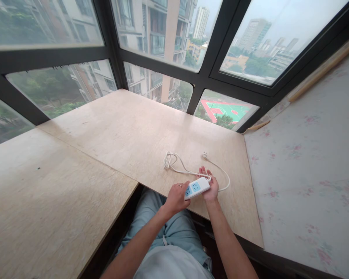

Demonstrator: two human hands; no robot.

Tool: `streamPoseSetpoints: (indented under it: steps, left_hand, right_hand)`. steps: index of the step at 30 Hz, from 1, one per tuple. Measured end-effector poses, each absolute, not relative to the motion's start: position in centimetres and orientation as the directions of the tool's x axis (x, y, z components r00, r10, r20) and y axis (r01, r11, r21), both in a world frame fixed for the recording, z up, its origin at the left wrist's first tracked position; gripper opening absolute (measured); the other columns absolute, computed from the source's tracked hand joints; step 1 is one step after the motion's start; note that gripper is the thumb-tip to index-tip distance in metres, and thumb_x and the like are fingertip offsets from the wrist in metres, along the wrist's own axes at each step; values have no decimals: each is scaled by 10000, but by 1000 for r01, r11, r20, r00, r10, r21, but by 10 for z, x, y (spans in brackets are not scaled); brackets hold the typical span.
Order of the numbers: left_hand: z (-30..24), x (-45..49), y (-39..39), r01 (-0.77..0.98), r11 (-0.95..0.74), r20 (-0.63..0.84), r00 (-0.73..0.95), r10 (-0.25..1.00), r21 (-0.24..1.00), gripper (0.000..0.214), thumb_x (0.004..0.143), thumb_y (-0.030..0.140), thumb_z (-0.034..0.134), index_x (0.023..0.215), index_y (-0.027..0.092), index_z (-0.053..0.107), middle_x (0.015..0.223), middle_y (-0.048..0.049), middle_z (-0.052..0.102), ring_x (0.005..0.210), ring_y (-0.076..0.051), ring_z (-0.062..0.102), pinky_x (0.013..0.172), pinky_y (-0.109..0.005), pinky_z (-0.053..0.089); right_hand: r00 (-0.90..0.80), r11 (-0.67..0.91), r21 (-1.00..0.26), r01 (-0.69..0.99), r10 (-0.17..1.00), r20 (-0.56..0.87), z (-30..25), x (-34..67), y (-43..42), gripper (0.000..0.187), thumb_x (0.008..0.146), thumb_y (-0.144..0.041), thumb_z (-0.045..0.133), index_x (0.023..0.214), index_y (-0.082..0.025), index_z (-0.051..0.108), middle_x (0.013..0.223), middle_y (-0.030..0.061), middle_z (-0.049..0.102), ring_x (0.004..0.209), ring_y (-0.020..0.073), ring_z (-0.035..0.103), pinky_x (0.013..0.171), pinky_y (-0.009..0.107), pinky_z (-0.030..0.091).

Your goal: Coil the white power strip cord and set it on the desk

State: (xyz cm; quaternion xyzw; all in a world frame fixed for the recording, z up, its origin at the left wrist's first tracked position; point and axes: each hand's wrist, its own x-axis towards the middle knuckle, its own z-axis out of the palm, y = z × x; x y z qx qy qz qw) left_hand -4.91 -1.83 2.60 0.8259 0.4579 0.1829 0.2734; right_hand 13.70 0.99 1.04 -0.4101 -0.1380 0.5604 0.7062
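A white power strip [197,187] with blue sockets is held between both hands just above the near edge of a pale wooden tabletop [139,131]. My left hand [176,198] grips its near end with the fingers curled round it. My right hand [211,185] cradles the far end from beneath, fingers partly spread along its side. The strip's white cable [180,164] loops over the wood behind the hands, bundled at the left. Its plug [204,155] lies loose on the table beyond my right hand.
A second wooden board [46,201] lies lower at the left, with a dark gap between the boards where my legs sit. A floral-patterned surface [308,162] rises at the right. Black-framed windows [203,73] enclose the far side.
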Motion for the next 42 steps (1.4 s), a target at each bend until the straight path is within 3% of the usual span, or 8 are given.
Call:
streamPoseSetpoints:
  steps: [7,11,15,22,27,32,36,42]
  left_hand:
    - [45,-97,-4,676,-540,62,595,802,501,564,678,140,574,1234,223,523,1065,-84,621,1001,-256,557,844,-370,405]
    - [48,-124,6,676,-560,74,605,793,480,552,679,116,561,1219,223,539,1080,-82,624,1021,-256,550,852,-373,389]
    - [55,-153,13,696,-558,49,605,795,451,522,669,104,558,1177,222,565,1064,-82,635,999,-252,558,833,-359,389]
    - [57,-218,23,801,-477,20,505,863,362,463,690,89,531,1128,222,599,1009,-81,649,967,-248,574,821,-355,396]
    - [50,-261,35,879,-353,-45,387,921,320,473,690,206,616,1162,233,592,1035,-78,660,989,-262,586,850,-357,415]
    - [48,-289,48,927,-228,-44,252,967,298,534,704,369,646,1213,223,570,1078,-85,658,998,-271,594,853,-347,431]
    - [49,-307,61,973,-82,-16,87,996,216,526,725,396,622,1222,236,564,1111,-96,641,1033,-303,573,844,-366,434]
    - [54,-322,77,982,81,-36,-76,996,170,554,754,409,579,1275,228,528,1253,-131,568,1159,-345,487,873,-413,434]
  right_hand:
    - [150,-97,-994,-55,983,-104,38,179,50,323,677,-279,692,993,-217,667,1154,74,672,1097,224,607,981,413,447]
    - [-262,-68,-889,453,943,-206,46,167,75,335,658,-287,713,976,-182,696,1018,74,706,926,213,643,883,379,482]
    - [-454,135,-699,702,841,-293,41,148,84,287,677,-290,701,945,-189,722,811,24,708,743,184,622,735,317,476]
    - [-297,215,-618,756,954,-31,39,176,85,165,764,-312,606,753,-207,732,812,51,715,772,198,626,730,310,452]
    - [92,34,-659,751,984,155,44,231,91,324,738,-504,612,768,-201,724,808,70,715,754,216,628,708,326,472]
    - [390,-173,-713,680,908,153,45,280,93,496,684,-618,599,802,-151,717,727,75,710,598,185,603,574,298,464]
    - [428,-229,-691,686,895,128,43,297,86,513,643,-629,606,769,-145,717,661,71,703,520,174,580,530,298,448]
    - [344,-197,-618,761,930,127,40,285,79,334,660,-505,622,684,-186,718,713,79,717,687,229,624,658,330,449]
